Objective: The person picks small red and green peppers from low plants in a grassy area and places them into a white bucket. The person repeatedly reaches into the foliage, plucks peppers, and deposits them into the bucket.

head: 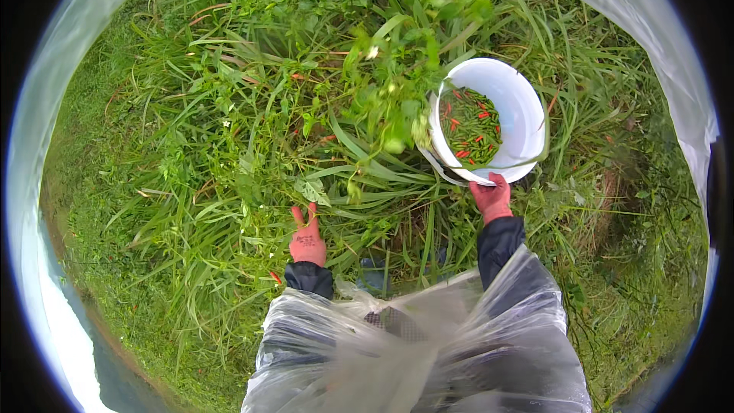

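Note:
My right hand (493, 199), in a pinkish-red glove, grips the near rim of a white plastic bucket (519, 120). The bucket tilts towards me, and a heap of green and red chili peppers (473, 126) covers its bottom. To the left, my left hand (307, 241) wears a matching glove with printing on its back. Two of its fingers point apart into the foliage, just below a pale-backed leaf (313, 190); the other fingers are hidden or curled. No object shows in it. A red chili pepper (276, 277) hangs to the left of that wrist.
Leafy chili plants (395, 97) with small white flowers rise among long grass (189, 218). Some stems stand in front of the bucket's left side. Dark boots (374, 275) show partly through the grass below. A clear plastic rain cover (413, 355) drapes my body and frames the view.

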Demonstrator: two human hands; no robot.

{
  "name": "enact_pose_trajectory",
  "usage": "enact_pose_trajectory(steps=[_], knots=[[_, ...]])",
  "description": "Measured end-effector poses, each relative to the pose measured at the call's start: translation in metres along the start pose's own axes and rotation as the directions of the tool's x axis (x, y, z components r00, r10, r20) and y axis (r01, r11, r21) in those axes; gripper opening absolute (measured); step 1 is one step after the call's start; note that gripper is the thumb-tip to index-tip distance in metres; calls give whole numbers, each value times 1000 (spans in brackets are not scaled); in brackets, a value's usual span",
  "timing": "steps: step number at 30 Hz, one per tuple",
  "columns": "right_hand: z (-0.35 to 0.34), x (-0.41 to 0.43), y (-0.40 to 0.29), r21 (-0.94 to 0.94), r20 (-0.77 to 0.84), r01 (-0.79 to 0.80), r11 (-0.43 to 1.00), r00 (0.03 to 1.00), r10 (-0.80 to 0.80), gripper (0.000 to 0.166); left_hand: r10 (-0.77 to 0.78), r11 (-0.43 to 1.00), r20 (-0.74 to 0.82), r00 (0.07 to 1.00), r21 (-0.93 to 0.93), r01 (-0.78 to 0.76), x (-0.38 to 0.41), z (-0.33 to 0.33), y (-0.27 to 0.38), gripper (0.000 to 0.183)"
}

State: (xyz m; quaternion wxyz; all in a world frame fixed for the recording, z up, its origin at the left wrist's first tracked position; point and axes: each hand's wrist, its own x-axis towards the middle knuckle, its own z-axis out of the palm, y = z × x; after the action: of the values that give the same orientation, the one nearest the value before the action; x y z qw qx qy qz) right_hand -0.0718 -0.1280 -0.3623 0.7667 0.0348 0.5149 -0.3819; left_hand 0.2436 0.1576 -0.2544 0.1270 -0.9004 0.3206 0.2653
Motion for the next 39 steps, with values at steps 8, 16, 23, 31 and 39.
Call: enact_pose_trajectory(steps=[8,16,23,31,39], knots=[[-51,91,28,-112,-162,66,992,983,-84,27,42,998,-93,995,-45,-46,-25,37,-26,87],[4,-37,70,-88,-355,151,985,919,-173,29,222,974,-332,917,41,-221,-27,25,-11,78],[161,-128,178,-549,618,647,530,741,-264,58,306,932,-437,846,-44,-360,-43,29,-16,65],[120,-138,326,-621,575,756,-206,618,536,62,168,914,-239,956,-327,-242,-65,73,-65,51],[98,-134,338,-565,605,753,-338,656,451,64,285,357,-751,595,-493,-793,-80,-6,-40,43]])
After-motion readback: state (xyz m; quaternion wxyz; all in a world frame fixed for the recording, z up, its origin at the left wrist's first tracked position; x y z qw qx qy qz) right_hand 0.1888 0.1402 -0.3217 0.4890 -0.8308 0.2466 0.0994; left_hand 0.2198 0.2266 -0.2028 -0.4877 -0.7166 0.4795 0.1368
